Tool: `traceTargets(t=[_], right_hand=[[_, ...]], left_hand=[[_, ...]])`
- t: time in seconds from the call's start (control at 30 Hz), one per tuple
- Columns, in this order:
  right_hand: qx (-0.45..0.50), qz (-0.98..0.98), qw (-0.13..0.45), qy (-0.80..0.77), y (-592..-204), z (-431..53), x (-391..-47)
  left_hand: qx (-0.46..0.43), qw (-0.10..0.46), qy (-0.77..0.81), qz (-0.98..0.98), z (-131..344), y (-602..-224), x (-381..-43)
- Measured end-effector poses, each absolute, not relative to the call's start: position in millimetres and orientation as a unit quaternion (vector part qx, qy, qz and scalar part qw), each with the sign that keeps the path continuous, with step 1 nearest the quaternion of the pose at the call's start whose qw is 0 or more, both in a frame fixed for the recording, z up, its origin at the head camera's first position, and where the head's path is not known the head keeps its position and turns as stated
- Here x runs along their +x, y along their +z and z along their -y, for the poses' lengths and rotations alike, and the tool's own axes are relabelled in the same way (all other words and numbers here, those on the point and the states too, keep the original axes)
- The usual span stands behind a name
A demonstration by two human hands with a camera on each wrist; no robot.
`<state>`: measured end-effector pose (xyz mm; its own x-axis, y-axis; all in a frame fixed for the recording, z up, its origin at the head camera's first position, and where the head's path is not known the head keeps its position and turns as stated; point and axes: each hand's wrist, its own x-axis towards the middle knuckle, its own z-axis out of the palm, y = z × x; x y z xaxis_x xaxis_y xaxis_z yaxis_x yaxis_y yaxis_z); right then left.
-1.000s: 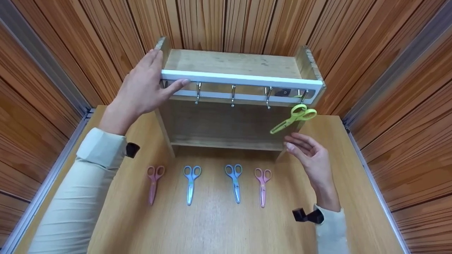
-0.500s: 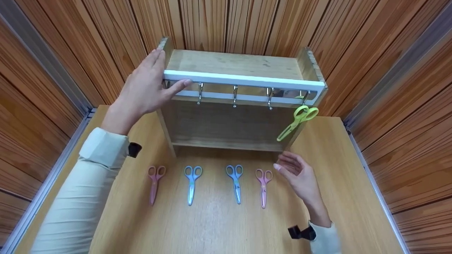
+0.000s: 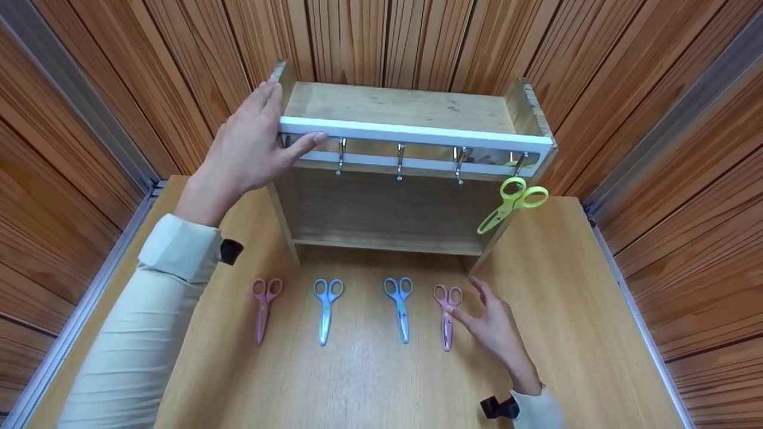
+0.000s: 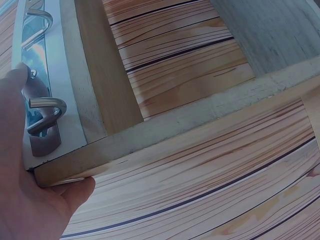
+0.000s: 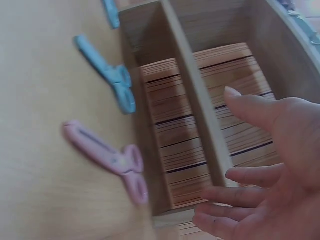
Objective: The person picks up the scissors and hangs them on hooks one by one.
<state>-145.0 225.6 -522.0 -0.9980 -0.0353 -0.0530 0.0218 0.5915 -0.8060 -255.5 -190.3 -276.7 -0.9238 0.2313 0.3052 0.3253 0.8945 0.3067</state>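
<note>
Rests the left hand (image 3: 241, 143) against the upper left corner of the wooden shelf unit (image 3: 393, 208), with fingers stretched out along the side board and thumb laid across the front of the white rail (image 3: 411, 129). Shows, in the left wrist view, that thumb beside a hook and fingertips past the outer edge of the board.

Holds the right hand (image 3: 495, 330) low over the surface (image 3: 357, 393), wide, with thumb and fingers well apart, just beside the pink scissors (image 3: 447, 325). Overlaps them with the thumb tip in the head view, yet shows a gap in the right wrist view.

In a row on the surface, in front of the unit, from left to right: dusky pink scissors (image 3: 263, 313), left blue scissors (image 3: 325, 310), right blue scissors (image 3: 400, 310) and the pink scissors, all with handles toward the unit.

On the rightmost hook (image 3: 522, 161), by one handle loop: yellow-green scissors (image 3: 505, 210), tilted, with the tip down to the left. Along the rail, more metal hooks (image 3: 400, 162), with the leftmost partly covered by the left hand.

On both arms, pale sleeves (image 3: 113, 333). Behind and to the sides, wood-plank walls (image 3: 703, 202).
</note>
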Motion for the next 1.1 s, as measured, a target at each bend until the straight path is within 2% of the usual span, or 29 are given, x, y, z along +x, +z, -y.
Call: traceTargets(t=[0.3,0.67,1.1], right_hand=[[-0.019,-0.920,-0.006,-0.391,-548.8,-217.2,-148.3],[-0.003,-0.951,0.020,-0.309,-566.3,-209.6,-150.7],[-0.010,-0.977,-0.010,-0.213,-570.6,-194.4,-145.0]], left_hand=[[-0.144,0.132,-0.177,0.965,189.5,-277.1,-254.9],[-0.147,0.140,-0.177,0.963,188.1,-277.8,-253.5],[-0.147,0.135,-0.176,0.964,187.3,-276.2,-252.2]])
